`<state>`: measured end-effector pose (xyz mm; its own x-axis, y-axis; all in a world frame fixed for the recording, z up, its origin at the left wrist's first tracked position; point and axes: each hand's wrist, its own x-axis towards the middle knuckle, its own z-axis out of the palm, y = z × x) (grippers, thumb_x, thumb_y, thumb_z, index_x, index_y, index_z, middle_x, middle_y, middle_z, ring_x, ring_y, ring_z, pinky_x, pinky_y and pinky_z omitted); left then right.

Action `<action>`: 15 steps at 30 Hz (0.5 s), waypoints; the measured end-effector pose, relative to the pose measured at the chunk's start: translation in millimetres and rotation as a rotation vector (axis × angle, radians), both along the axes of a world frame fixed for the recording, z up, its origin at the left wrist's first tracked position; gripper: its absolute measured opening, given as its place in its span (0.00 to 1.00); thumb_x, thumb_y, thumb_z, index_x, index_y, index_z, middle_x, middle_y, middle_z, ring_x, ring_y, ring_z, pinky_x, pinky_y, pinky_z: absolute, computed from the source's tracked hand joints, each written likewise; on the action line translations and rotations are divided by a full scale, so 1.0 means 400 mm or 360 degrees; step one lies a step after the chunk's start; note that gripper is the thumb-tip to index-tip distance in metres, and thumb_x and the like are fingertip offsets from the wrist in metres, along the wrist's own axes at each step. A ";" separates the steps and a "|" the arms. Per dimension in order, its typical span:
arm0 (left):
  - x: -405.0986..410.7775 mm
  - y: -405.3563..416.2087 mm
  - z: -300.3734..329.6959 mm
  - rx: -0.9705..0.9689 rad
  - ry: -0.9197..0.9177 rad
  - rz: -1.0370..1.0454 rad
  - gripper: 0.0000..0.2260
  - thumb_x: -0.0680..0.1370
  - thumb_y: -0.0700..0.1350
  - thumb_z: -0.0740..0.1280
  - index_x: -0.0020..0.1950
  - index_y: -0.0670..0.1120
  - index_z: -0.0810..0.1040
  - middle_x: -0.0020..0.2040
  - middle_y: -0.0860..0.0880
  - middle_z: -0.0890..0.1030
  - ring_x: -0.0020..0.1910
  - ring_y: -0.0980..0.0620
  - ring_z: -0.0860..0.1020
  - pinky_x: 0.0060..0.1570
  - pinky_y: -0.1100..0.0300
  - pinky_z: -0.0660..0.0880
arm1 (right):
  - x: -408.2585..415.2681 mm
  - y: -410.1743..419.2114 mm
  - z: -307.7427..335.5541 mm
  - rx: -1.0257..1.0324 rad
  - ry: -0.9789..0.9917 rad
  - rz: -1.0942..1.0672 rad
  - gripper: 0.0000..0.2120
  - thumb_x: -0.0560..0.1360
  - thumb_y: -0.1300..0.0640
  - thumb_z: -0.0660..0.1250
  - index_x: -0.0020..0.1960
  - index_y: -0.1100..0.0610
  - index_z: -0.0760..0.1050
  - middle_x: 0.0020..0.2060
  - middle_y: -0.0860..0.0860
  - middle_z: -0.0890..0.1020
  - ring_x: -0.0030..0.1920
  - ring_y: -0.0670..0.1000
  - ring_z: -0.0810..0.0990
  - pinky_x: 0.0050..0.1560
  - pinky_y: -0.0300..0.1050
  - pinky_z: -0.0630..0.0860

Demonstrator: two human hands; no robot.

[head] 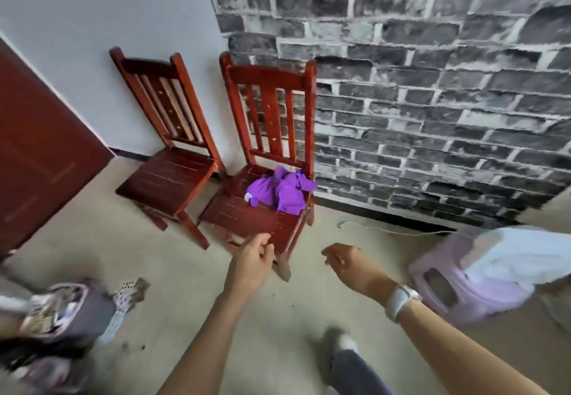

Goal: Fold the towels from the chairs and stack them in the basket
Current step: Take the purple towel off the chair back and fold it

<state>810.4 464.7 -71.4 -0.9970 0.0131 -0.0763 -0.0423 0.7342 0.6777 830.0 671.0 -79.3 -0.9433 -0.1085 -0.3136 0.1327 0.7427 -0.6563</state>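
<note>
Reach step, prob. Purple towel [279, 191] lay crumpled on rt chair [259, 218] seat, untouched. Left hand [251, 263] & right hand [347, 263] loosely curled, holding nothing. Next: grab towel, w/ both hands.

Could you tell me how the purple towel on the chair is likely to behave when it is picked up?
The purple towel lies crumpled in soft folds, so it will probably hang limp and unfurl. It looks thin, likely light. One edge droops off the chair seat, so it may slide easily.
</note>
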 end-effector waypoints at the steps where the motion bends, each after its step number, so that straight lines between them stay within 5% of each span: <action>1: -0.022 -0.029 -0.012 0.0020 -0.0015 0.0038 0.12 0.76 0.39 0.64 0.58 0.40 0.77 0.53 0.41 0.81 0.53 0.45 0.79 0.53 0.57 0.72 | -0.035 -0.030 -0.010 0.0010 -0.0008 0.0026 0.12 0.78 0.55 0.57 0.56 0.54 0.76 0.53 0.53 0.82 0.56 0.56 0.78 0.56 0.48 0.73; 8: -0.271 -0.173 -0.115 0.0080 -0.0156 0.0171 0.13 0.78 0.41 0.61 0.61 0.43 0.75 0.58 0.47 0.78 0.56 0.52 0.76 0.50 0.70 0.65 | -0.326 -0.186 -0.141 -0.0046 -0.0104 -0.0029 0.13 0.77 0.59 0.55 0.55 0.56 0.76 0.52 0.54 0.82 0.54 0.57 0.78 0.55 0.45 0.72; 15: -0.649 -0.271 -0.273 -0.0003 -0.0435 0.0100 0.14 0.78 0.41 0.61 0.62 0.44 0.74 0.59 0.47 0.78 0.57 0.52 0.76 0.56 0.64 0.69 | -0.679 -0.277 -0.325 -0.0046 -0.0303 -0.0318 0.14 0.75 0.62 0.59 0.58 0.57 0.76 0.57 0.56 0.80 0.56 0.57 0.78 0.58 0.46 0.71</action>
<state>550.9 356.4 -180.7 -0.9383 -0.0487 -0.3424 -0.2688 0.7256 0.6334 558.5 560.3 -209.2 -0.8714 0.0621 -0.4866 0.3975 0.6707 -0.6263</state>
